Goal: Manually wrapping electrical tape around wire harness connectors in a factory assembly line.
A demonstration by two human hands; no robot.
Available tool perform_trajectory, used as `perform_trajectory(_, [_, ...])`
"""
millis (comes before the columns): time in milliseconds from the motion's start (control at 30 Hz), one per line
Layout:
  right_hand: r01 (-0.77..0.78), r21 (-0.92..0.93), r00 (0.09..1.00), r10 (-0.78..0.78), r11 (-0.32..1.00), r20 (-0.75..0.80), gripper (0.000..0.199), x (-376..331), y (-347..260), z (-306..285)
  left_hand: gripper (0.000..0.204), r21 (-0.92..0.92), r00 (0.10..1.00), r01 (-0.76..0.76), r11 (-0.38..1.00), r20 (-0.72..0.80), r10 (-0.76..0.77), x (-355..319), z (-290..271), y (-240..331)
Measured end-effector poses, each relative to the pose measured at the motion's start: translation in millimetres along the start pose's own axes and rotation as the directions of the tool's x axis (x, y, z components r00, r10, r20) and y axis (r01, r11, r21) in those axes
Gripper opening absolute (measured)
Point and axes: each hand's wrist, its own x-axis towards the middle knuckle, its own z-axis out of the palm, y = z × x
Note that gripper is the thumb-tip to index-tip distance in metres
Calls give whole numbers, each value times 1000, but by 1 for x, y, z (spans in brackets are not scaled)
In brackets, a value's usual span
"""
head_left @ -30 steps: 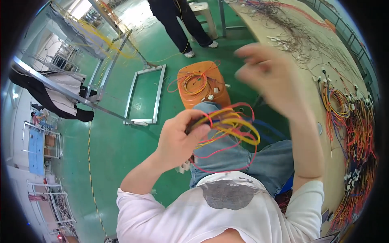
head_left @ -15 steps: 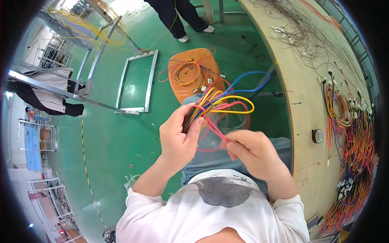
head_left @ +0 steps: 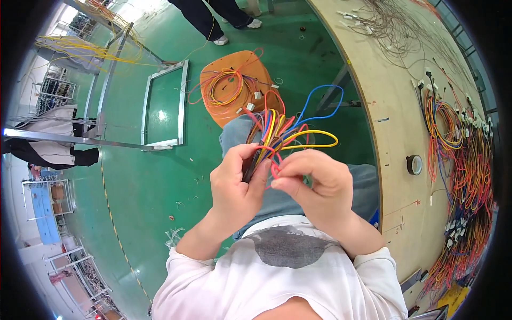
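Drawn inward since the earlier frame, the person's bare right hand (head_left: 322,178) now sits just beside their bare left hand (head_left: 232,178), and the red strand between them has gone from a stretched line to a short, bent length. Along the right runs a long table with a pale wooden top (head_left: 397,189); ahead stands an orange stool with a rounded seat (head_left: 216,110), bearing a loose coil of red and yellow wire (head_left: 212,89). Over the blue denim trouser legs (head_left: 360,184), clear of stool and table, hangs the gathered bundle of thin coated wires in red, yellow, blue and dark tones (head_left: 274,128). Left fingers and thumb clasp its neck. It probably weighs little and bends easily, yet its strands may slide on one another, so a firm grip at that neck seems best. The slim blue loop (head_left: 341,97) and the long yellow loop (head_left: 320,132) splay out freely; both look springy and poor to hold by. Right thumb and forefinger pinch the thin red plastic-coated strand (head_left: 275,169), likely soft and slick, wanting a fingertip hold near the bundle; whether it fully encircles the neck, I cannot tell.
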Motion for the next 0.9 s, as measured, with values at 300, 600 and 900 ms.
perform_trajectory(300, [-217, 141, 955, 240, 966, -175, 11, 1, 6, 12, 27, 107, 984, -175, 979, -11, 177, -2, 9, -5])
perform_trajectory(600, [-462, 552, 821, 570, 695, -32, 10, 9, 14, 10, 29, 251, 946, -321, 913, 41, 321, -6, 13, -21])
perform_trajectory(900, [-367, 565, 882, 470, 739, -42, 19, 7, 22, 10, 40, 182, 891, -415, 892, 280, 357, 7, -9, -11])
